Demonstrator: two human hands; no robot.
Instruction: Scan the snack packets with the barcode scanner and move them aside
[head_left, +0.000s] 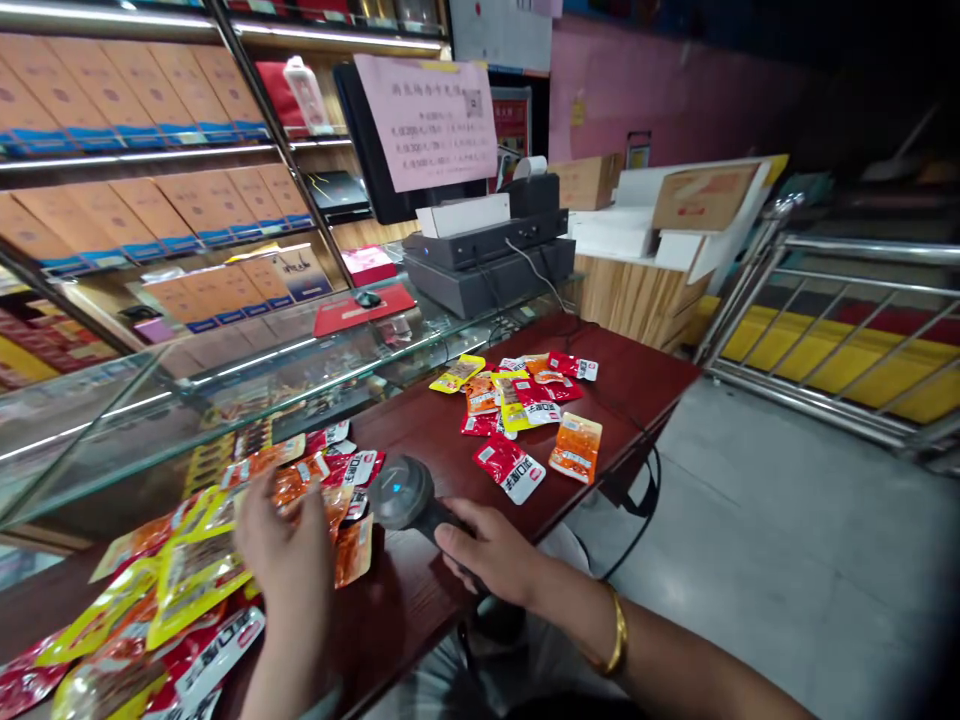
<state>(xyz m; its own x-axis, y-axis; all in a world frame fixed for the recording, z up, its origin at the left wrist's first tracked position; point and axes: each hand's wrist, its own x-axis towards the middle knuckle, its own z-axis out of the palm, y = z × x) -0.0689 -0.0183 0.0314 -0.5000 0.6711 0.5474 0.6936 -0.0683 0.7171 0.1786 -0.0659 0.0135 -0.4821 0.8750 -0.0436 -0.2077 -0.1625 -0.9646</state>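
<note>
My right hand [491, 548] is wrapped round the dark handle of a handheld barcode scanner [403, 490]. The scanner's rounded head points left, with a small blue light showing on it. My left hand [289, 545], a little blurred, is over the near-left pile of snack packets [202, 575], its thumb and fingers apart around an orange packet [300, 478]; I cannot tell whether it touches it. Red, yellow and orange packets overlap in this pile. Farther right on the table lies a second group of similar packets [525, 395], with a red packet [508, 467] and an orange packet [576, 448] at its near side.
The dark red table [622, 370] adjoins a glass display counter [247, 385]. A monitor with a pink paper sign [427, 120] and a cash drawer [480, 275] stand behind. A black cable [651, 510] hangs off the table's right edge. Metal railing [847, 330] is at right.
</note>
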